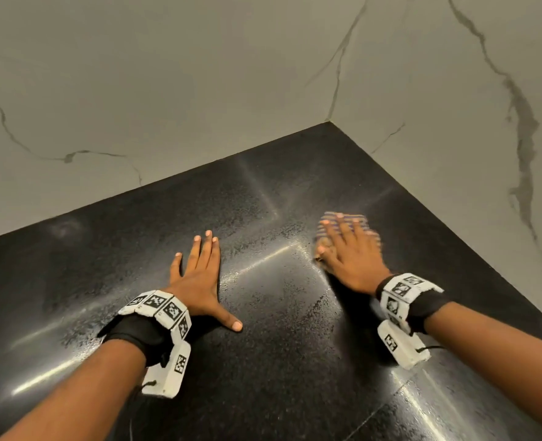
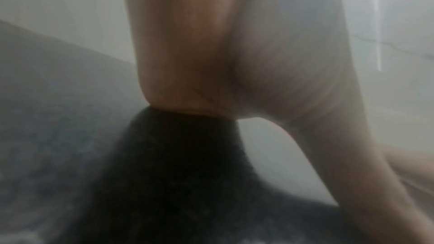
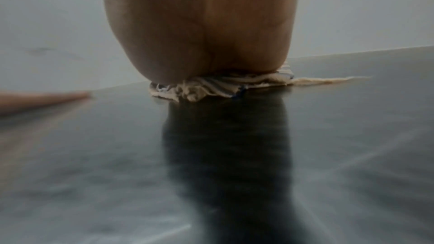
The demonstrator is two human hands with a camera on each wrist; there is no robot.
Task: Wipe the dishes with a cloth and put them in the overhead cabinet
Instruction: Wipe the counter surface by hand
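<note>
The right hand [image 1: 347,259] presses flat, fingers straight, on the striped cloth [image 1: 355,218], which lies on the black counter [image 1: 263,345] near the wall corner. The left hand [image 1: 199,278] rests flat and released on the counter, apart from the cloth.

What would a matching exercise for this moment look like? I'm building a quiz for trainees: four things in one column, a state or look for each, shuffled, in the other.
Column one:
1. left hand
2. right hand
3. striped cloth
4. wall

Column two:
A. pale marble with dark veins
B. pressed flat under a palm
C. spread bare on the black countertop
D. resting on top of fabric

Pairs: 1-C, 2-D, 3-B, 4-A
</note>
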